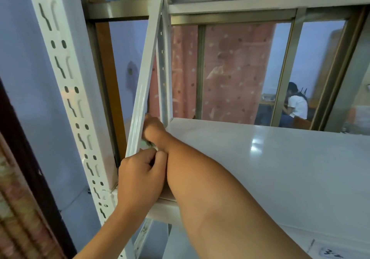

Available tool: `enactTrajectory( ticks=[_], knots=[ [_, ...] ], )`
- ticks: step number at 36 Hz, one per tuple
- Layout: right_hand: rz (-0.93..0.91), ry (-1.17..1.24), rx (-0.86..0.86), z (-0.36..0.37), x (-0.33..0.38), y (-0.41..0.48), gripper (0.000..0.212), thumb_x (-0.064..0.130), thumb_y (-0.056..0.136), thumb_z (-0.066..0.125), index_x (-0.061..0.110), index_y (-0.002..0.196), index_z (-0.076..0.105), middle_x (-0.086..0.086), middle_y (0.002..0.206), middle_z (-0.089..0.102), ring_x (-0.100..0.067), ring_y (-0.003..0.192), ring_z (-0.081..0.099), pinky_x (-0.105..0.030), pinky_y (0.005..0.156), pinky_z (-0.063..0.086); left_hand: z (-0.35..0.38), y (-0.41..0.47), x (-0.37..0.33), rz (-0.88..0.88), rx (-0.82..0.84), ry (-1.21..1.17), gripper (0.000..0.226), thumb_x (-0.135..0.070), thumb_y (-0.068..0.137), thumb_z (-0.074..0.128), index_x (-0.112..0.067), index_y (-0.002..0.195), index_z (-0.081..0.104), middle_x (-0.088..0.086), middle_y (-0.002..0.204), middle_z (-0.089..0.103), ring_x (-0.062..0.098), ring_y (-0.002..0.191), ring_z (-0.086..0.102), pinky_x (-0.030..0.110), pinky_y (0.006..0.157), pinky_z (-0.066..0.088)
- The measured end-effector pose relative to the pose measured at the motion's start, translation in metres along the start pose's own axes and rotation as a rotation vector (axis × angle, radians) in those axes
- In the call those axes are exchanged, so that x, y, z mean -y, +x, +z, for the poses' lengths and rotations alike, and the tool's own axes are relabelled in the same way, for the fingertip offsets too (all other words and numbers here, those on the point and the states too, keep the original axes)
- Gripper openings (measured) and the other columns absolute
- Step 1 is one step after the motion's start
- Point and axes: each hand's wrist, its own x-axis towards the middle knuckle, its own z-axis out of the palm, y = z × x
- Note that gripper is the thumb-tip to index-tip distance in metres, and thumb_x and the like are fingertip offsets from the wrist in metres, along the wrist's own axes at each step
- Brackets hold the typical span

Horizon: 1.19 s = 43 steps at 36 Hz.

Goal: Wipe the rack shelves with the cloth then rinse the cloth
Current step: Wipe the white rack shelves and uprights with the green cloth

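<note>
Head view: your right hand (154,127) reaches over the white shelf (260,168) to its far left corner, and your forearm lies across the shelf's left edge. The hand is up against the slanted white bar (143,86) that runs up from that corner. Its fingers are hidden behind the hand, so you cannot tell how that grip is set.

The cloth (147,143) shows only as a small greenish and pale scrap (most of it is covered), tucked under your right hand against the foot of the slanted bar.

Your left hand (140,176) sits just beside your right wrist, its grip curled, with thumb and forefinger pinching the cloth's pale edge.

The slotted white post (66,82) stands to the left of both hands. Behind the rack there is a window with a pink dotted curtain (230,68), and a person in a white shirt (297,104) is sitting beyond the glass.
</note>
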Motion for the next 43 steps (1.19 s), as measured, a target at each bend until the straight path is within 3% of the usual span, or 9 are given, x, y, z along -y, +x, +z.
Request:
enactTrajectory(
  ticks=[2,4,12,16,24,28,33,38,43],
  knots=[
    [0.074,0.039,0.017,-0.014,0.006,0.000,0.010,0.011,0.099,0.052,0.003,0.102,0.058,-0.015,0.089,0.061,-0.028,0.073,0.063,-0.032,0.057,0.053,0.001,-0.001,-0.002,0.029,0.021,0.024,0.054,-0.015,0.090,0.060,-0.021,0.041,0.036,-0.001,0.038,0.039,0.012,0.040,0.032,0.019,0.043,0.025],
    [0.071,0.076,-0.071,-0.026,0.009,0.002,0.007,0.014,0.097,0.054,0.007,0.101,0.052,-0.009,0.082,0.056,-0.025,0.066,0.061,-0.030,0.048,0.049,0.002,-0.003,-0.002,0.065,0.040,0.050,0.052,-0.021,0.087,0.057,-0.024,0.041,0.033,-0.005,0.039,0.039,0.014,0.041,0.032,0.024,0.046,0.025],
    [-0.007,0.041,-0.140,-0.030,0.003,-0.005,0.026,0.022,0.101,0.044,0.006,0.120,0.052,-0.013,0.106,0.062,-0.033,0.096,0.061,-0.036,0.077,0.047,0.002,-0.005,-0.001,0.144,0.066,0.054,0.045,-0.026,0.083,0.052,-0.028,0.042,0.032,-0.005,0.040,0.042,0.017,0.040,0.035,0.027,0.046,0.027],
    [-0.041,-0.106,0.058,-0.017,-0.002,-0.014,0.025,0.016,0.098,0.053,0.006,0.120,0.057,-0.016,0.112,0.063,-0.034,0.101,0.061,-0.043,0.093,0.051,0.000,-0.007,0.002,0.191,0.081,0.088,0.043,-0.035,0.082,0.046,-0.029,0.042,0.032,-0.005,0.036,0.036,0.018,0.040,0.038,0.027,0.042,0.029],
    [-0.042,-0.073,-0.097,-0.043,-0.006,-0.023,0.028,0.019,0.097,0.049,0.003,0.119,0.055,-0.020,0.114,0.062,-0.036,0.102,0.060,-0.042,0.088,0.051,0.001,-0.007,-0.010,0.219,0.144,0.013,0.042,-0.034,0.083,0.044,-0.022,0.043,0.040,-0.003,0.038,0.044,0.022,0.044,0.047,0.037,0.041,0.037],
    [0.021,0.028,-0.175,-0.067,-0.020,-0.038,0.019,0.018,0.102,0.042,0.007,0.087,0.047,-0.012,0.084,0.051,-0.025,0.075,0.048,-0.032,0.067,0.039,0.006,-0.007,-0.022,0.295,0.288,-0.032,0.038,-0.039,0.083,0.038,-0.025,0.047,0.035,-0.003,0.043,0.043,0.017,0.044,0.042,0.033,0.046,0.031],
    [0.177,0.148,-0.280,-0.105,-0.047,-0.079,0.023,0.023,0.103,0.042,0.005,0.106,0.056,-0.021,0.117,0.062,-0.036,0.107,0.058,-0.038,0.087,0.047,0.024,-0.015,-0.049,0.400,0.423,-0.062,0.033,-0.039,0.082,0.034,-0.026,0.051,0.035,-0.003,0.047,0.044,0.018,0.046,0.043,0.034,0.046,0.030],
    [0.284,0.127,-0.383,-0.152,-0.091,-0.135,0.031,0.025,0.103,0.039,0.004,0.115,0.058,-0.021,0.117,0.063,-0.037,0.108,0.059,-0.046,0.095,0.049,0.055,-0.039,-0.089,0.591,0.497,-0.059,0.036,-0.039,0.084,0.032,-0.019,0.058,0.047,-0.006,0.055,0.049,0.015,0.050,0.045,0.031,0.047,0.030],
    [0.339,0.066,-0.442,-0.213,-0.137,-0.204,0.020,0.022,0.104,0.039,0.007,0.099,0.050,-0.020,0.106,0.060,-0.033,0.099,0.058,-0.044,0.090,0.046,0.096,-0.080,-0.147,0.658,0.540,-0.169,0.032,-0.036,0.087,0.033,-0.025,0.058,0.041,-0.010,0.055,0.044,0.014,0.049,0.041,0.031,0.048,0.030]
  ],
)
